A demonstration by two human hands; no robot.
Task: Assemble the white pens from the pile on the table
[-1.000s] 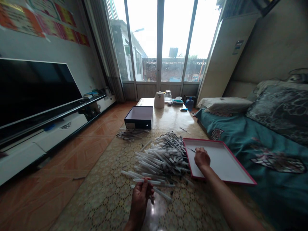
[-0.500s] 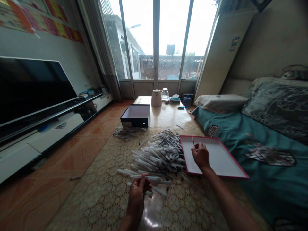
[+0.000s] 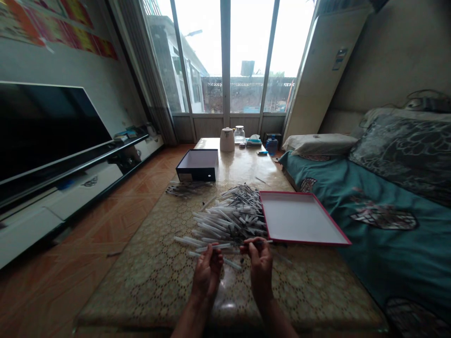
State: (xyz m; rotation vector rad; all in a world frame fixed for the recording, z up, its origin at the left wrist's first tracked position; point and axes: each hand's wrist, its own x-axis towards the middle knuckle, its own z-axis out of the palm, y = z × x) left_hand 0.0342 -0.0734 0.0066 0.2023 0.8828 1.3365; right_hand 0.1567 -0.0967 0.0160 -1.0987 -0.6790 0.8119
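Note:
In front of me my left hand (image 3: 207,270) pinches a whitish see-through pen barrel (image 3: 222,246) between thumb and fingers, its end pointing right. Just beside it my right hand (image 3: 260,263) has its fingertips closed round a thin pen refill (image 3: 267,241), held almost level. The two held pieces come close together; whether they touch I cannot tell. Beyond both hands lies a large pile of clear pen barrels (image 3: 213,223), with thin dark-tipped refills (image 3: 243,197) heaped at its far side. A few loose barrels (image 3: 232,265) lie under and between my hands.
A shallow white tray with a red rim (image 3: 310,243) stands right of the pile. Farther left are a dark box (image 3: 197,174) and a small bunch of pens (image 3: 186,188). A kettle (image 3: 227,141), glass jar (image 3: 239,135) and tissue pack (image 3: 253,141) stand at the far end.
My right hand has come back from above the red-rimmed tray, leftward and toward me, beside my left hand, still with the thin refill. My left hand keeps the barrel.

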